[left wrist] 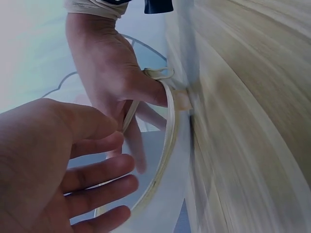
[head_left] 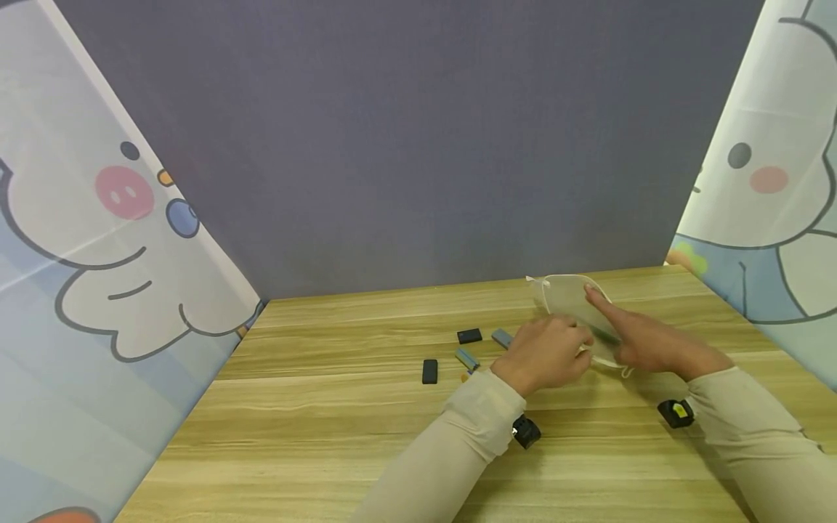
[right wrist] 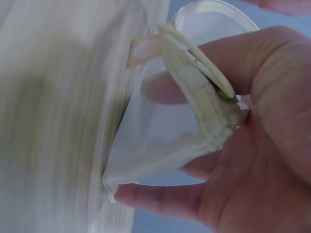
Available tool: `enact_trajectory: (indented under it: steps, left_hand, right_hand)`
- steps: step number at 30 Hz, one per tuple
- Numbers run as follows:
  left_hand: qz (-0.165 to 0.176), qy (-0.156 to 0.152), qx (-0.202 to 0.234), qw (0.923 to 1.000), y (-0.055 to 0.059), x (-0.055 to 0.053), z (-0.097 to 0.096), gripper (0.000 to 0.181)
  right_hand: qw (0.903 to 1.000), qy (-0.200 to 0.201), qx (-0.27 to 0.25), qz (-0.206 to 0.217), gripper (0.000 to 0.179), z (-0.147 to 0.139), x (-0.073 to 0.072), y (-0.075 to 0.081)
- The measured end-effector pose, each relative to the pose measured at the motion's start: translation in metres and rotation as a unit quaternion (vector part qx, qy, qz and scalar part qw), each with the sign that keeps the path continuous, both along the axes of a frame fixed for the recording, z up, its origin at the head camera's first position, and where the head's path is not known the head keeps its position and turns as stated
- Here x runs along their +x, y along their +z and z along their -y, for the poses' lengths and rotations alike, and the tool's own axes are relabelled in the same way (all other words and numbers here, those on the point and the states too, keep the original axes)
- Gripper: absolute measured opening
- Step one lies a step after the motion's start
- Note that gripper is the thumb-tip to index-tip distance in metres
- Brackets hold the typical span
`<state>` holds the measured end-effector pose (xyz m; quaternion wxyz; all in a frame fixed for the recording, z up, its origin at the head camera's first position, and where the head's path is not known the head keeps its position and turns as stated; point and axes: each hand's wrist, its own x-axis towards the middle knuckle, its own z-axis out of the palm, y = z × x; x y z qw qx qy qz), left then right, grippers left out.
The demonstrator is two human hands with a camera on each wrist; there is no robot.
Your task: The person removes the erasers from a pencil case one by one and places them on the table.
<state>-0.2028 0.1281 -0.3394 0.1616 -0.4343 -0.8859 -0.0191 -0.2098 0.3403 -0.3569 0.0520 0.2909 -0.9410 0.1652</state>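
Note:
A translucent pouch (head_left: 575, 298) with a cream zip edge stands open near the back right of the table. My left hand (head_left: 549, 350) is at its near side; in the left wrist view the thumb and index fingertips meet at the zip edge, pinching it, while the other fingers are loosely bent. The right hand (head_left: 647, 341) holds the pouch's right end, its thumb and fingers on either side of the wall. In the right wrist view the zip end (right wrist: 214, 121) lies at the base of the thumb, and a small tan tag (right wrist: 144, 50) hangs beside it.
Left of the hands lie two small black blocks (head_left: 429, 371), a grey bar (head_left: 502, 338) and a greenish bar (head_left: 467, 359). Something small and orange (head_left: 465, 377) shows partly behind the left sleeve. A grey panel (head_left: 418, 145) closes off the wooden table (head_left: 314, 436) at the back.

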Motion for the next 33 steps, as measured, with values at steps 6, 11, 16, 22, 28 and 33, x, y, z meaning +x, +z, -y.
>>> enact_trajectory:
  steps: [6, 11, 16, 22, 28, 33]
  left_hand:
    - [-0.012, 0.004, -0.005, 0.9999, -0.001, -0.004, -0.004, 0.015]
    - [-0.019, -0.015, -0.017, 0.9996, -0.004, -0.007, -0.008, 0.013]
    - [-0.018, -0.029, -0.033, 0.9989, -0.008, -0.011, -0.011, 0.017]
    - [0.011, -0.011, -0.034, 0.9993, -0.013, -0.013, -0.016, 0.019]
    - [0.027, 0.012, -0.065, 0.9974, -0.016, -0.013, -0.018, 0.022]
    - [0.040, 0.029, -0.092, 0.9946, -0.017, -0.013, -0.018, 0.026]
  right_hand:
    - [0.9999, -0.003, -0.009, 0.011, 0.107, 0.002, 0.001, 0.001]
    - [0.9992, 0.019, -0.014, -0.033, 0.105, 0.004, -0.002, 0.000]
    - [0.9978, 0.034, -0.013, -0.055, 0.103, 0.006, -0.002, 0.000]
    - [0.9978, 0.026, -0.013, -0.060, 0.099, 0.008, 0.001, 0.002]
    - [0.9976, 0.023, -0.015, -0.063, 0.096, 0.008, 0.002, 0.002]
    - [0.9966, 0.023, -0.019, -0.076, 0.089, 0.009, 0.001, 0.002]
